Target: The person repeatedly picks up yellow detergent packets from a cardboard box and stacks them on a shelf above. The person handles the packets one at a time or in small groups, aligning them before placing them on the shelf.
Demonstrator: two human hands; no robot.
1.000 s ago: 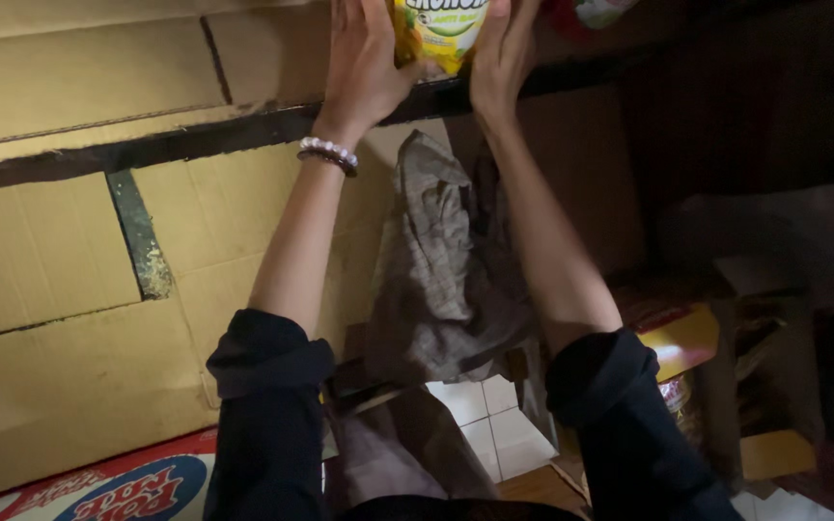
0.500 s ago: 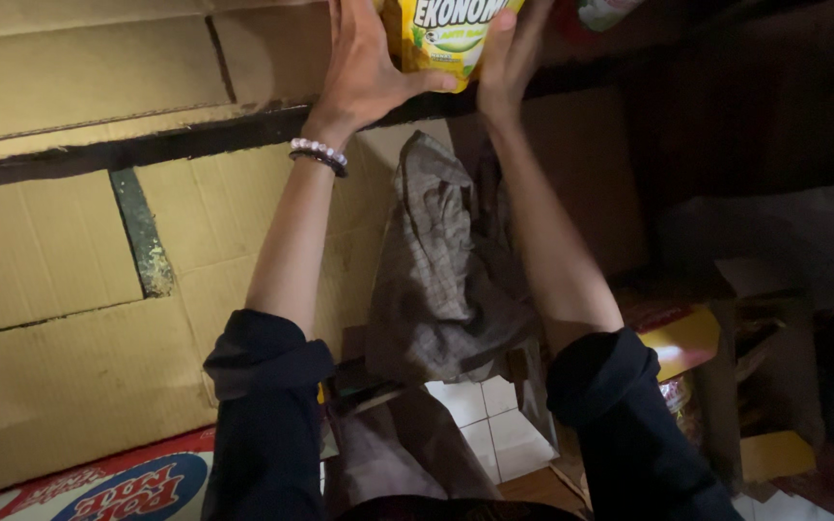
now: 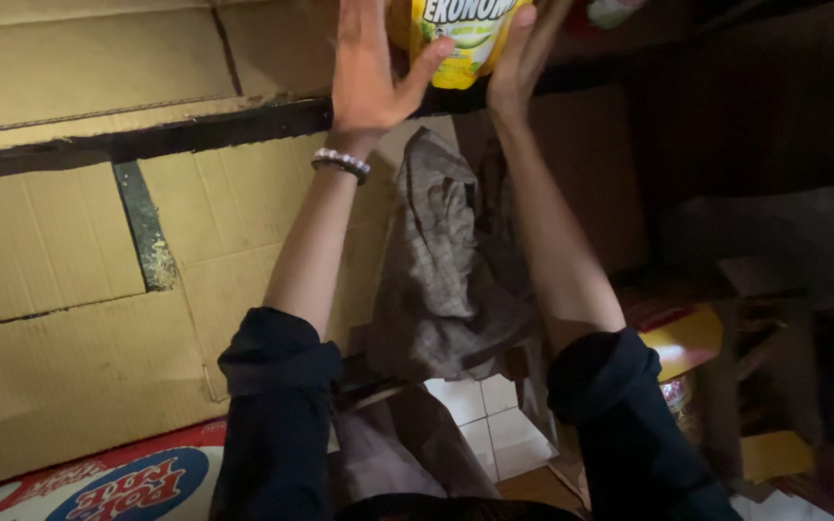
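Yellow pouch [image 3: 465,43], one, held overhead between two hands at the frame's top edge.
Left hand [image 3: 371,72] presses one side, right hand [image 3: 523,60] the other; one beaded bracelet [image 3: 341,162], one grey cloth [image 3: 451,265] hanging below.

Cardboard, cloth and tile in a dim storage corner

Flattened tan corrugated cardboard sheets [image 3: 98,251] fill the left side, under a dark shelf edge [image 3: 147,140]. A crumpled grey checked cloth [image 3: 446,260] hangs in the middle, above white floor tiles [image 3: 489,429]. A red, white and blue printed carton [image 3: 137,482] lies at the bottom left corner; a round yellow-lidded container [image 3: 682,338] sits at right.
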